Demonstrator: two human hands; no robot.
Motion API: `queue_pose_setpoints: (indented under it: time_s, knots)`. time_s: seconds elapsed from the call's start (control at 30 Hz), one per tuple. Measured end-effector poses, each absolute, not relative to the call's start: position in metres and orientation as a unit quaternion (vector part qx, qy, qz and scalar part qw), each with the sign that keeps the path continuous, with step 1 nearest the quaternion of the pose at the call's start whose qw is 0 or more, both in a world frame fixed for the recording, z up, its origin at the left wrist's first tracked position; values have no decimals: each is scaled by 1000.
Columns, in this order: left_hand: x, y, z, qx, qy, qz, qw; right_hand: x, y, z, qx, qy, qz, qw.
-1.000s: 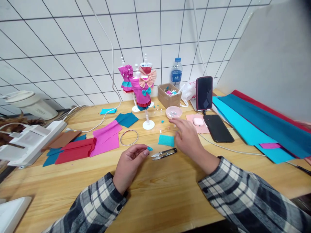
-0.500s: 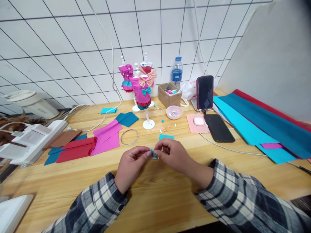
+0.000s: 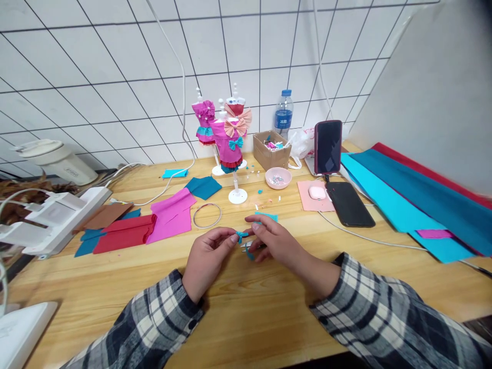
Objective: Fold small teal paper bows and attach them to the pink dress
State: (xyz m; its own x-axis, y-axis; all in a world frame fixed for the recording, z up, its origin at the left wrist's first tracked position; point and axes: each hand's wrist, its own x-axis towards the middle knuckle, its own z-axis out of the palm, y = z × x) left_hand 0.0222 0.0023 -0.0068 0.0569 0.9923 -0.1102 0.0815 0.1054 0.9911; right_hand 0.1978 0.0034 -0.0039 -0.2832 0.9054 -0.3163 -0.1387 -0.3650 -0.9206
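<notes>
My left hand (image 3: 209, 256) pinches a small blue crepe paper bow (image 3: 241, 236) between thumb and index finger. Beside it, on the right, is my right hand (image 3: 279, 241), its fingers apart and the index finger stretched out above the bow. Small metal blades, which look like scissors (image 3: 246, 245), show under the right hand; their handles are mostly hidden. A narrow blue paper strip (image 3: 249, 254) curls by the blades. Just beyond the right fingers lies a blue paper piece (image 3: 269, 217).
Dress forms in paper outfits (image 3: 227, 143) stand at the back, near a pink bowl (image 3: 278, 178) and a cardboard box (image 3: 271, 154). Folded crepe paper (image 3: 171, 212) and a metal ring (image 3: 207, 216) lie left. Phones (image 3: 350, 204) and long paper sheets (image 3: 418, 200) occupy the right.
My right fingers have come off the blue paper and spread apart, uncovering more of the bow and the blades. My left hand keeps its pinch. The view has shifted slightly.
</notes>
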Motion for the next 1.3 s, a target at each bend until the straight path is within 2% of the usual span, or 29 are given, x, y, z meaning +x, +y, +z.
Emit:
queue_pose_setpoints:
  time_s: [0.13, 0.4, 0.57, 0.63, 0.73, 0.9, 1.17, 1.3]
  knots:
    - [21, 4, -7, 506, 529, 440, 519, 199, 5, -3, -421, -367, 751, 351]
    - [20, 2, -6, 559, 498, 425, 509, 202, 7, -7, -474, -493, 627, 373]
    - [18, 3, 0, 700, 486, 385, 354, 203, 3, -5, -485, -666, 424, 375]
    - [17, 4, 1, 735, 483, 363, 306, 202, 0, -5, -479, -678, 404, 384]
    - [15, 4, 1, 737, 482, 368, 298, 199, -3, -5, -486, -640, 442, 398]
    - [18, 1, 0, 682, 490, 398, 369, 194, -3, -6, -472, -572, 536, 405]
    - [28, 0, -10, 464, 467, 455, 599, 191, -2, -10, -471, -558, 549, 407]
    - [27, 1, -11, 440, 453, 450, 631, 192, -1, -11, -483, -554, 537, 414]
